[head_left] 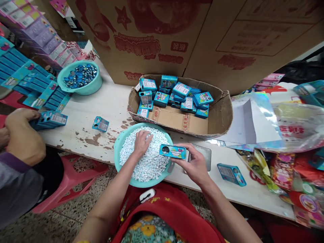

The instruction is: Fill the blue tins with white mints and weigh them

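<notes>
head view: gripping blue box (pixel 174 152) with right hand (pixel 194 166) at basin (pixel 116 152), right rim; resting left hand (pixel 142 144) on pellets (pixel 149 169), grasp unclear; could spill some by jostling.

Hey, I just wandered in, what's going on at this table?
A person's left hand is down among small, pale, candy-like pieces in a teal basin. The right hand holds a small blue printed box above the basin's right side. Beyond, an open cardboard tray holds a jumble of similar boxes. At the far left, a co-worker's hand is at another batch of boxes.
</notes>
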Tool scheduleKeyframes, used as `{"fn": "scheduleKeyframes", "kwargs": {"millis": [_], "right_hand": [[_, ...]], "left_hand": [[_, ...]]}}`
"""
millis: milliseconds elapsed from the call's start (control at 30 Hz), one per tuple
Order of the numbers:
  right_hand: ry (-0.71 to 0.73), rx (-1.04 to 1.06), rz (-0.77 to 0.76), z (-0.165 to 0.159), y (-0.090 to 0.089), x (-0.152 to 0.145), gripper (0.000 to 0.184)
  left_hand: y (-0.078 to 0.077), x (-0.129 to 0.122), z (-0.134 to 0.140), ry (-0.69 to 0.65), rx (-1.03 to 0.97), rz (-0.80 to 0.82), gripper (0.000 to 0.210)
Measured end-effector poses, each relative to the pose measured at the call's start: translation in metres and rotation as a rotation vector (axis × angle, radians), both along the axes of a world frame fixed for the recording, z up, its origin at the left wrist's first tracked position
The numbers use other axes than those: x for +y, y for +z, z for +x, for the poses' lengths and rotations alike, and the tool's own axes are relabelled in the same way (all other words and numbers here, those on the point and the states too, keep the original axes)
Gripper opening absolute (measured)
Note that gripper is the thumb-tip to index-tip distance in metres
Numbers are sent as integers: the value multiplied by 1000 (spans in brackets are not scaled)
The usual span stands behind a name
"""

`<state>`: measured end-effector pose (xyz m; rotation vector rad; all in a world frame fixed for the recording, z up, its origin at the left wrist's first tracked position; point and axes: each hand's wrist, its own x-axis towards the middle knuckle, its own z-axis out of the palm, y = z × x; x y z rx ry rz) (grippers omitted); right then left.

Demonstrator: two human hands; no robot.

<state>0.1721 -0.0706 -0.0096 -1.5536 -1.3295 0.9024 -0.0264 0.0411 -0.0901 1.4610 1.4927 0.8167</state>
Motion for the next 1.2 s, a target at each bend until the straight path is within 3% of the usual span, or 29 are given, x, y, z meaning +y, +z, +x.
{"fn": "scheduleKeyframes", "kwargs": {"millis": [100, 167, 333, 400, 467, 633, 700, 900, 1200], "right_hand": [[-41, -10, -1, -2, -4, 0, 35], [-59, -35, -4, -4, -8, 1, 34], [-43, -119, -20, -8, -18, 5, 33], [-24, -162, -9, -11, -19, 6, 33], [1, -193, 10, -15, -17, 8, 33], [102, -271, 71, -36, -10, 15, 30], [138, -284, 85, -45, -9, 18, 31], [162, -261, 121, -56, -5, 21, 35], [147, -255, 142, -56, 0, 21, 31]], "left_hand": [[-13, -13, 10, -130, 152, -8, 16], [-16, -21, 10, -145, 188, -25, 14], [-18, -22, -5, 60, 47, -75, 29], [-9, -21, -9, 111, -5, -104, 35], [9, -22, -9, 165, -126, -155, 36], [74, -28, 4, 287, -807, -265, 31], [90, -29, 9, 283, -902, -226, 28], [96, -29, 12, 331, -926, -67, 22], [104, -31, 22, 345, -829, -18, 21]]}}
